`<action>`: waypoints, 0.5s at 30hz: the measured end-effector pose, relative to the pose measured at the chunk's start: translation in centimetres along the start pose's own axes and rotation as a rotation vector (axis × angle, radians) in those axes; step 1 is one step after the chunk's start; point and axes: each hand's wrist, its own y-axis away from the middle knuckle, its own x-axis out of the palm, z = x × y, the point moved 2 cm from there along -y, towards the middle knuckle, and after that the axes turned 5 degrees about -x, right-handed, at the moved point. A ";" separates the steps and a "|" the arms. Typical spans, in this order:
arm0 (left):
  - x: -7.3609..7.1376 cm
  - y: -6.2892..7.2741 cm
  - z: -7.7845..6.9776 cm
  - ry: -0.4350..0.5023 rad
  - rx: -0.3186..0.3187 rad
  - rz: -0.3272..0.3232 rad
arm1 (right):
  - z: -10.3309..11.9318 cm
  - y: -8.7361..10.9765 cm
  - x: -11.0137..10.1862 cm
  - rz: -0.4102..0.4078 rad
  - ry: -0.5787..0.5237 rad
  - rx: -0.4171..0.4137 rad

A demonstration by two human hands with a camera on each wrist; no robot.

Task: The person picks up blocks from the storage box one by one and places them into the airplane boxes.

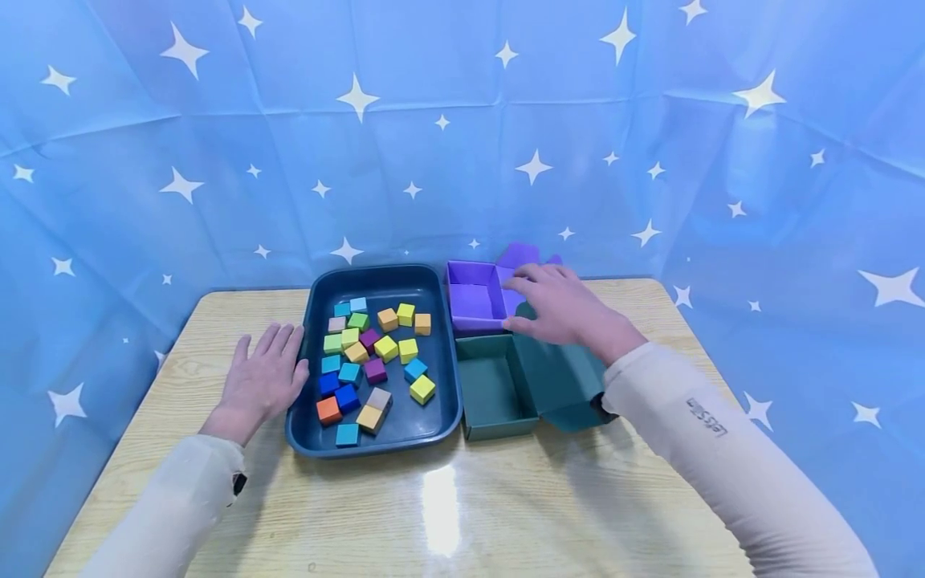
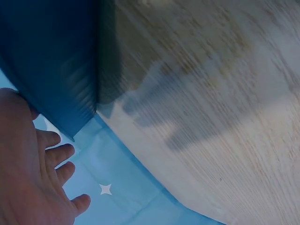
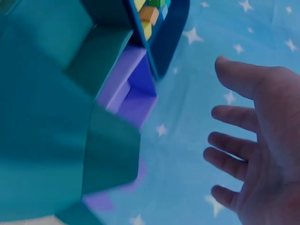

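Note:
My left hand (image 1: 264, 376) is beside the left rim of a dark blue tray (image 1: 448, 417), its fingers spread; in the left wrist view, the fingertips are right by the tray's outer wall (image 2: 51, 70). Several small coloured cubes (image 1: 375, 370) lie inside the tray. My right hand (image 1: 555, 305) hovers with loosely bent fingers and nothing in its grasp. Under it are the raised lids of a purple box (image 1: 473, 301) and a dark green box (image 1: 494, 385). Both boxes stand open along the tray's right side, the purple one behind the green, and their floors look bare.
A light wooden table (image 1: 361, 514) carries everything. Behind and at both sides hangs a blue cloth (image 1: 433, 177) with white stars, close to the table's back edge. The green lid (image 1: 564, 377) spreads to the right of its box.

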 end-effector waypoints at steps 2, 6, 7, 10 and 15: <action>0.2 -0.1 0.0 -0.013 0.003 0.002 | 1.0 -1.4 0.4 0.017 -0.001 0.000; 0.4 -0.2 0.1 -0.019 0.004 0.006 | 2.6 -3.9 1.8 0.041 0.004 -0.002; 0.5 -0.2 0.1 -0.019 0.003 0.005 | 3.0 -4.6 2.3 0.042 0.008 -0.008; 0.6 -0.3 0.1 -0.018 0.001 0.007 | 4.1 -6.3 3.8 0.050 0.040 -0.020; 0.7 -0.4 0.0 -0.042 0.005 0.025 | 5.5 -9.2 5.8 0.069 0.122 -0.031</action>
